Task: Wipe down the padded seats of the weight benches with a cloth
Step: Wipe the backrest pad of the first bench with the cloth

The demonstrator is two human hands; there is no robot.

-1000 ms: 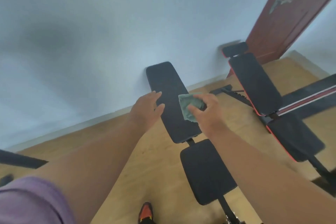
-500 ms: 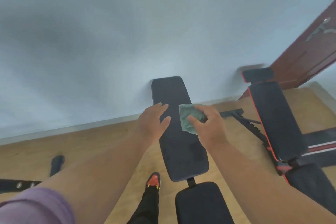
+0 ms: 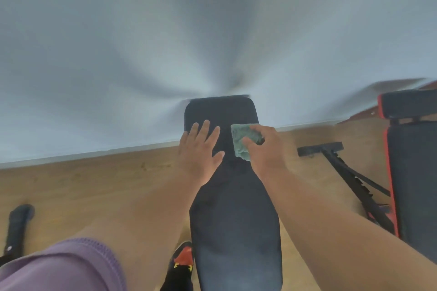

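The black padded bench (image 3: 234, 208) runs away from me toward the wall; a red-trimmed bench (image 3: 416, 172) stands to its right; my left hand (image 3: 199, 146) lies flat, fingers spread, on its upper left; my right hand (image 3: 262, 146) grips the green cloth (image 3: 241, 140) against its upper right.
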